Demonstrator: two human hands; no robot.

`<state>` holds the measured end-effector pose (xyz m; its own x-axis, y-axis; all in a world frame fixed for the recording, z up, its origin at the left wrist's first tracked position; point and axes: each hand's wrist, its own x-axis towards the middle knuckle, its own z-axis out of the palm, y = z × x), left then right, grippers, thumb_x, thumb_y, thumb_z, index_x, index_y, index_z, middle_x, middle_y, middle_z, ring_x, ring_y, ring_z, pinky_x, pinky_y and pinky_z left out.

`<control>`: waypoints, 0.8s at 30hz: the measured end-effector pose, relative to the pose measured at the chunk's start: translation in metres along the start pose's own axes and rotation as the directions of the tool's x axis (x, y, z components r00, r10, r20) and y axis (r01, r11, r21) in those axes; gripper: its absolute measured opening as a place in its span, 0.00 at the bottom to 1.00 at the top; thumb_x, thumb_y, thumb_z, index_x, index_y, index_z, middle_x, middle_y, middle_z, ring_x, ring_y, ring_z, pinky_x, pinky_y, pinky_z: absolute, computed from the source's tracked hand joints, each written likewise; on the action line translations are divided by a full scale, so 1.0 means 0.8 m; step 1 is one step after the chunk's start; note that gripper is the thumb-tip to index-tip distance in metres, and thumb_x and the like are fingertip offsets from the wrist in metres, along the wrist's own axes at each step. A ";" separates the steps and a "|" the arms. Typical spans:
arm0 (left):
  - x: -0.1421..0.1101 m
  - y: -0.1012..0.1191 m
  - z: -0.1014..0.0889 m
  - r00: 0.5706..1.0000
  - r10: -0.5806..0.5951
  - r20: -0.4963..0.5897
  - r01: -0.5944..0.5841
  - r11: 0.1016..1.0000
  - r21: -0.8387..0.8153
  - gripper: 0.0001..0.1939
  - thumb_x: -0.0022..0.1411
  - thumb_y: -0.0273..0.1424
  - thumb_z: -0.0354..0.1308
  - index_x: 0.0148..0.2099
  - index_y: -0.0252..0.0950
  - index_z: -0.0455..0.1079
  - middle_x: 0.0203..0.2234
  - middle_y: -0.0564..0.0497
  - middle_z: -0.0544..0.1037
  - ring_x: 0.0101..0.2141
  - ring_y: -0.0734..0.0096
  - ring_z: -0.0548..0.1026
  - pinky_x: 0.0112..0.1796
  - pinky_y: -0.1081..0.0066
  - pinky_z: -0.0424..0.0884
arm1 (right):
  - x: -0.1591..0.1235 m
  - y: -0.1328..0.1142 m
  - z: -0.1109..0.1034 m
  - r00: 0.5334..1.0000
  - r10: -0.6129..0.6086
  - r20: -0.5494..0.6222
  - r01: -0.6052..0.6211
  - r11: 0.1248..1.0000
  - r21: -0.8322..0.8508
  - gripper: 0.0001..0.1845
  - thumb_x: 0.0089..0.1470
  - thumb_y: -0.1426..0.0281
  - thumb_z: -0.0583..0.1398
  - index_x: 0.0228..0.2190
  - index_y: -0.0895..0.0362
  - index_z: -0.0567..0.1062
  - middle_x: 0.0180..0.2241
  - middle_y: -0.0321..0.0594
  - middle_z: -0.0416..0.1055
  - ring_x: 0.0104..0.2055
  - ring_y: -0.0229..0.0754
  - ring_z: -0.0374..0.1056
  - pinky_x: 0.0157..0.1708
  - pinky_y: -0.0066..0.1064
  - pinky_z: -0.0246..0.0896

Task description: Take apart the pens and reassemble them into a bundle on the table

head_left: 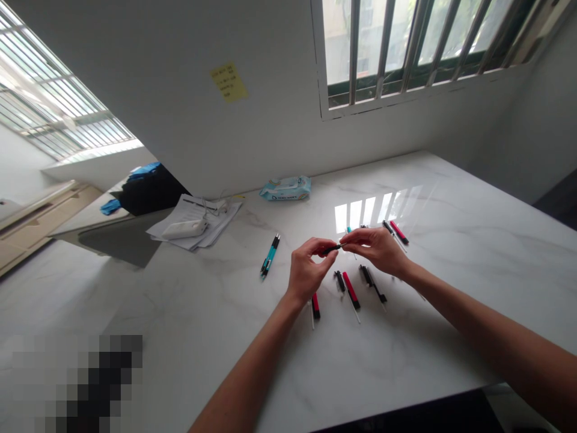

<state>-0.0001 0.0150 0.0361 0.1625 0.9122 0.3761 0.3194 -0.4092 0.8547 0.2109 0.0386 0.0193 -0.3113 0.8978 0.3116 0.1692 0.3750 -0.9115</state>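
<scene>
My left hand (310, 270) and my right hand (374, 249) meet above the white marble table (189, 337), fingertips pinching a short black pen part (332, 248) between them. Just below my hands lie a black pen piece (339, 281), a red pen barrel (350, 290) with a thin refill, and a black pen body (372, 282). A red-and-black pen piece (315, 305) rests beside my left wrist. Past my right hand lies a red pen piece (399, 231). A teal-and-black pen (269, 255) lies to the left of my left hand.
Loose papers (193, 225) with a white power adapter (184, 228) and cable lie at the table's far left. A packet of wet wipes (285, 188) sits near the back edge. A wall with a barred window (406, 54) rises behind the table.
</scene>
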 end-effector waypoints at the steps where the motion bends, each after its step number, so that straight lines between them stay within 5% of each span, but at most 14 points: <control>1: 0.000 -0.001 0.001 1.000 -0.004 -0.002 0.004 1.000 -0.002 0.04 0.61 0.31 0.67 0.40 0.38 0.81 0.35 0.48 0.83 0.36 0.66 0.80 0.40 0.68 0.75 | 0.000 0.001 -0.001 1.000 -0.007 0.007 0.007 1.000 -0.027 0.10 0.58 0.60 0.68 0.39 0.52 0.84 0.39 0.39 0.83 0.41 0.46 0.79 0.45 0.38 0.75; 8: 0.001 -0.012 0.005 0.986 -0.161 0.043 0.166 0.960 -0.226 0.09 0.60 0.35 0.70 0.41 0.36 0.82 0.37 0.45 0.85 0.38 0.63 0.81 0.44 0.65 0.76 | -0.001 0.000 -0.004 0.991 -0.134 -0.026 0.128 0.976 -0.177 0.07 0.60 0.63 0.68 0.38 0.51 0.84 0.36 0.38 0.83 0.37 0.45 0.77 0.38 0.36 0.72; 13: 0.003 -0.011 0.005 0.959 -0.276 0.068 0.283 0.903 -0.324 0.12 0.58 0.38 0.71 0.39 0.35 0.83 0.30 0.48 0.83 0.32 0.69 0.77 0.38 0.68 0.75 | -0.001 -0.001 -0.005 0.980 -0.193 -0.055 0.180 0.966 -0.187 0.06 0.60 0.63 0.68 0.38 0.51 0.84 0.35 0.38 0.82 0.37 0.44 0.77 0.37 0.36 0.72; 24: 0.003 -0.009 0.005 0.958 -0.283 0.055 0.284 0.895 -0.343 0.12 0.56 0.37 0.73 0.40 0.35 0.83 0.32 0.47 0.84 0.33 0.69 0.79 0.39 0.69 0.75 | -0.002 -0.006 -0.006 0.985 -0.169 -0.033 0.159 0.967 -0.201 0.10 0.61 0.58 0.67 0.38 0.51 0.84 0.36 0.39 0.82 0.37 0.46 0.77 0.37 0.38 0.73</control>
<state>0.0018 0.0202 0.0291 0.1167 0.9883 0.0984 0.0123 -0.1005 0.9949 0.2153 0.0367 0.0248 -0.3039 0.8289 0.4696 0.3018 0.5513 -0.7778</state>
